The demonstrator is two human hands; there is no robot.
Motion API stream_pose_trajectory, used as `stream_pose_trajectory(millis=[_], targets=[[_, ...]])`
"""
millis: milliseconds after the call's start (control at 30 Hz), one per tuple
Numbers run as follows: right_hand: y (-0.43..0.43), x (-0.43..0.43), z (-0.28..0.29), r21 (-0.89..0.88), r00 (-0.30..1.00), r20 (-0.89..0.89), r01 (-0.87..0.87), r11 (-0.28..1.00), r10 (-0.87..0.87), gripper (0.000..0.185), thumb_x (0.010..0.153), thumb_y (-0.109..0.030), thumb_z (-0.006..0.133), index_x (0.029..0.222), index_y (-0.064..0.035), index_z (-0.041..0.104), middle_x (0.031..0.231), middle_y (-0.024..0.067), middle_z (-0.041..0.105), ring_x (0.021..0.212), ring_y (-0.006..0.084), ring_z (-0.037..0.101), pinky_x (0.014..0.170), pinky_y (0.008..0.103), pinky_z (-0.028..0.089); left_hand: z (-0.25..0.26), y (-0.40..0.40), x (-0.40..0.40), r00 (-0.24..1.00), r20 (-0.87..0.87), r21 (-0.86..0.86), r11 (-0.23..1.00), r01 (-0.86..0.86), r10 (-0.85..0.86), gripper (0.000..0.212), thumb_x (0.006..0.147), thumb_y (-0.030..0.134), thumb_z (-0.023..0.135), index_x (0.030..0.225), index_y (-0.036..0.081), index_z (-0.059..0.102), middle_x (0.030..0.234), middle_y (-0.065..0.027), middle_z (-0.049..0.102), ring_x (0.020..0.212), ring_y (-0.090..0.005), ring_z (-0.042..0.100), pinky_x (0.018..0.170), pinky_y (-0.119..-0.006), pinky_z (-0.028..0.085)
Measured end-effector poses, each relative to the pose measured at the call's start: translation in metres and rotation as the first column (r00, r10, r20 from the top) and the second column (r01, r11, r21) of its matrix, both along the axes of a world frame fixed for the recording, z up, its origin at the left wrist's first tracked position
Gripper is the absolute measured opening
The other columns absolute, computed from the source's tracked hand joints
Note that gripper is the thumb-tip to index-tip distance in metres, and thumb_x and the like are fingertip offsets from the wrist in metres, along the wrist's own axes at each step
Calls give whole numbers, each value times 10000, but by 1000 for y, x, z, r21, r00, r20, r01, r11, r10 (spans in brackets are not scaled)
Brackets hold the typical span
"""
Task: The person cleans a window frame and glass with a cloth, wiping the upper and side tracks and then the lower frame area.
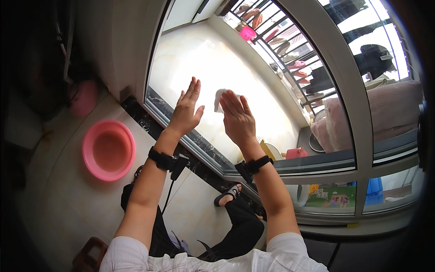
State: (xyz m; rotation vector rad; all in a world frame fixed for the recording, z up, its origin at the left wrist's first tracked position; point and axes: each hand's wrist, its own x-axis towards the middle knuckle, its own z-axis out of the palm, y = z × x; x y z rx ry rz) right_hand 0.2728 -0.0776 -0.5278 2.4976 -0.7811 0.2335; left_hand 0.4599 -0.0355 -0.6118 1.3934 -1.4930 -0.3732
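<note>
My left hand [186, 114] is raised with its palm turned away from me and its thumb apart from the fingers, holding nothing. It is in front of a tall glass door pane [204, 64]; I cannot tell whether it touches the glass. Beside it on the right, my right hand [239, 117] holds a white cloth [220, 98] under its flat fingers. Most of the cloth is hidden behind that hand, and a corner sticks out on the left. Both wrists wear black straps with small devices.
A pink basin [108, 150] of murky water stands on the tiled floor to my left. Below my hands runs the metal door track [207, 161] beside a dark stone sill. Beyond the glass are shoes on a barred window ledge and a pink checked cover [396, 110]. A brown stool [89, 254] is at lower left.
</note>
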Motion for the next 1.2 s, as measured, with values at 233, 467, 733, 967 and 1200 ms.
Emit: stream_pose_trajectory(millis=[233,467,733,967,1200], targets=[[28,-78,69,-192,984,58,178,965,-170,348,904,-118,557,1237,-74,649,1460,60,497,1431,217,353,1220,444,159,-3,6,6,1000,28,31,1000,0,-1,837,907,159,593,1572,96,88,1636,-135,96,1496,-264,177,1201,-478,196],[-19,-10,152,-493,961,277,157,856,-16,411,1010,-236,425,1372,-73,531,1542,133,377,1463,332,278,1200,505,143,-7,0,-11,998,52,41,998,38,-41,837,907,187,592,1574,106,92,1641,-111,98,1507,-240,139,1206,-474,178],[-28,71,94,-220,992,109,-41,975,66,478,930,-175,556,1395,-74,513,1534,65,393,1466,184,272,1223,384,156,-11,-3,-19,996,56,52,996,70,-73,821,910,180,580,1571,92,102,1640,-114,103,1507,-245,138,1207,-480,170],[7,-23,59,-61,996,-83,11,998,-16,475,900,-147,588,1368,-78,548,1503,50,441,1449,159,308,1224,370,170,-9,-1,-21,994,35,71,993,97,-99,815,907,171,576,1572,100,110,1643,-100,94,1510,-248,126,1205,-492,163],[-4,-26,145,-475,988,121,142,868,-95,414,993,-198,481,1355,3,500,1518,190,383,1452,359,283,1196,497,211,-14,-1,-18,993,31,87,991,106,-110,820,903,169,575,1578,138,109,1651,-75,37,1518,-251,69,1216,-491,101]])
